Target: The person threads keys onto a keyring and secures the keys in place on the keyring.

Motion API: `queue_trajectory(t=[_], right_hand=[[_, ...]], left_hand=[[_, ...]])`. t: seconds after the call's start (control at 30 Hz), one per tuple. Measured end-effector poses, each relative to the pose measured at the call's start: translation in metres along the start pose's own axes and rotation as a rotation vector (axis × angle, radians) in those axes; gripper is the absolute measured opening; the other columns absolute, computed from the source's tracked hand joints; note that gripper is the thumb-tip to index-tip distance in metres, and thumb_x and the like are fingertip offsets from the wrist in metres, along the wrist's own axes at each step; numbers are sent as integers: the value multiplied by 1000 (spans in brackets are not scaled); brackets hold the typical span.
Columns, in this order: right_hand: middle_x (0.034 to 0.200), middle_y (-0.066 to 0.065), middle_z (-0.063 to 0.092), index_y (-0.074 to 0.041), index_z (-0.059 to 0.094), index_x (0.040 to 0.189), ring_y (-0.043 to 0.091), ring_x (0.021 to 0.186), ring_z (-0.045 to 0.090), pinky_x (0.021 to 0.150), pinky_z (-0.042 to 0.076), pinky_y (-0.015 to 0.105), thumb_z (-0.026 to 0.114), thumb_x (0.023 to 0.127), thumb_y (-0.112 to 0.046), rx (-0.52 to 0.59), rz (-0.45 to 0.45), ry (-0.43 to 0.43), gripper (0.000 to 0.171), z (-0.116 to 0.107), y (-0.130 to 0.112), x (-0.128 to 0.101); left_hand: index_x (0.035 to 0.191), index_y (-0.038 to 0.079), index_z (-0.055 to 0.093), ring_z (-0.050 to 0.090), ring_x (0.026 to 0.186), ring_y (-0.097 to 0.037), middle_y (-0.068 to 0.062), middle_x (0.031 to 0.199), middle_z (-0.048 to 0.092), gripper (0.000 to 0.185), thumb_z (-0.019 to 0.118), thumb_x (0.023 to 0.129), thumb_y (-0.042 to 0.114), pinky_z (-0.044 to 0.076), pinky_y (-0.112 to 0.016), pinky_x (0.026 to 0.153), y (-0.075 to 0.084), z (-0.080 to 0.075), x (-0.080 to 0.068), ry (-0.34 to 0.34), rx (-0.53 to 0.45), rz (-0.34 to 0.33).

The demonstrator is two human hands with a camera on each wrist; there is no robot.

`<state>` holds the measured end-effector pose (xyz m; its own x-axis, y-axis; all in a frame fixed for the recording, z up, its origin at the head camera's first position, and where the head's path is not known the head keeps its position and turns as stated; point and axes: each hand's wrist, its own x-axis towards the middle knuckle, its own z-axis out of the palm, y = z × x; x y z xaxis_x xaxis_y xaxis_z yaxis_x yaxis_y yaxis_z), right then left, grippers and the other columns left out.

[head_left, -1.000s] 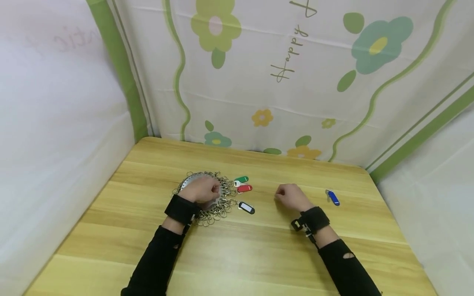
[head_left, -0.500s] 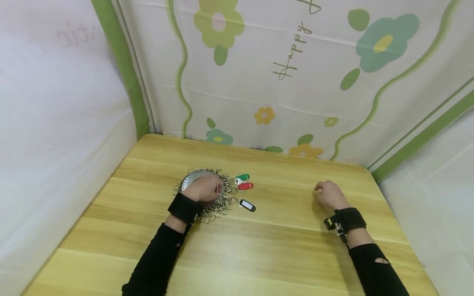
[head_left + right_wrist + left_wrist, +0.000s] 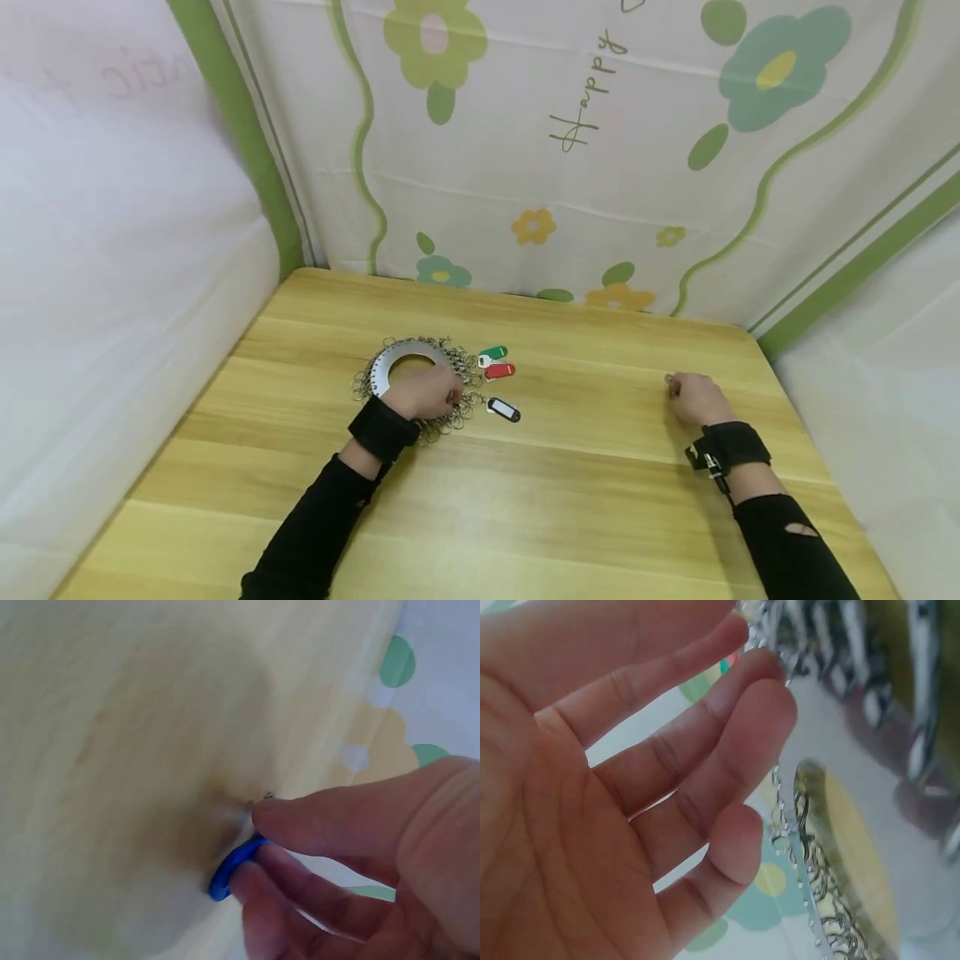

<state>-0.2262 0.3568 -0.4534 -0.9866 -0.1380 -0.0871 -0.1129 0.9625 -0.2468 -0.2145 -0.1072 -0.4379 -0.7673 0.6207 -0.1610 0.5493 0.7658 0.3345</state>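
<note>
In the head view a flat silver ring [image 3: 382,367] lies on the table, its edge lined with small metal clasps and split rings. My left hand [image 3: 423,393] hovers over its right side; the left wrist view shows the fingers [image 3: 754,727] loosely bent, nothing in the palm. A green key tag [image 3: 495,353], a red key tag [image 3: 501,371] and a black key tag [image 3: 504,409] lie at the ring's right side. Far to the right, my right hand [image 3: 699,398] pinches a blue key tag [image 3: 231,868], with a bit of metal [image 3: 268,796] at the thumb tip.
The wooden table [image 3: 480,517] is enclosed by a floral curtain [image 3: 480,167] behind and a white cloth wall [image 3: 135,333] on the left, with another on the right. Black straps sit on both wrists.
My right hand has moved right to the blue key tag, which lay on the table, and has taken hold of it. My left hand has shifted slightly right over the silver ring.
</note>
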Motion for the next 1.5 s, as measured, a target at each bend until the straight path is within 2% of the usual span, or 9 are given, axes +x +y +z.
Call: queue_trajectory(t=[0.07,0.2,0.37,0.5,0.67,0.87,0.97,1.17,1.5], right_hand=[[78,20,58,7,61,84,33,68,53,62,43,43,55,87,1,7,11,11,9,0,2,0],[88,25,64,6,67,91,45,84,59,72,47,52,53,90,3,6,6,12,15,2,4,1],[85,21,65,3,69,86,46,84,60,73,48,53,53,92,-1,-6,-37,35,17,7,7,3],[88,23,64,4,68,90,46,85,59,74,46,54,62,87,-2,-16,-58,62,9,7,9,2],[95,29,57,7,64,102,49,87,53,75,44,57,67,84,-7,-49,-32,77,23,6,10,1],[97,29,63,9,63,107,48,89,58,76,46,55,66,85,-7,-29,-48,47,27,8,13,2],[95,28,64,9,61,106,44,85,61,71,49,51,66,85,-7,-8,-30,30,27,8,14,4],[87,23,64,11,54,113,30,71,60,60,47,42,65,86,-9,12,-10,-19,35,5,16,10],[96,26,58,6,67,102,43,86,56,73,47,51,64,84,-1,-81,-118,8,20,4,6,14]], left_hand=[[79,17,68,53,66,-9,7,78,61,9,69,82,8,45,-27,60,3,2,1,7,21,15],[78,17,67,55,69,-10,7,80,62,10,70,80,8,46,-27,61,8,7,4,31,61,21],[78,15,66,57,72,-11,5,79,62,12,69,78,3,46,-28,61,12,12,6,65,108,43],[75,13,65,55,68,-12,2,76,62,15,66,79,-2,45,-28,59,13,15,5,89,96,70],[80,12,67,56,69,-13,1,78,62,16,66,79,-4,45,-27,60,16,15,4,101,86,68],[67,14,58,45,61,-10,5,66,51,24,65,79,-6,38,-24,54,18,21,6,116,122,64],[64,15,54,42,59,-10,6,63,46,29,63,79,-7,35,-24,53,19,23,7,136,131,62],[66,13,62,45,60,-9,7,62,48,26,59,80,-9,38,-24,54,22,22,7,162,130,65],[54,17,40,30,56,-10,6,57,29,40,57,79,-10,25,-23,50,23,24,9,150,130,86]])
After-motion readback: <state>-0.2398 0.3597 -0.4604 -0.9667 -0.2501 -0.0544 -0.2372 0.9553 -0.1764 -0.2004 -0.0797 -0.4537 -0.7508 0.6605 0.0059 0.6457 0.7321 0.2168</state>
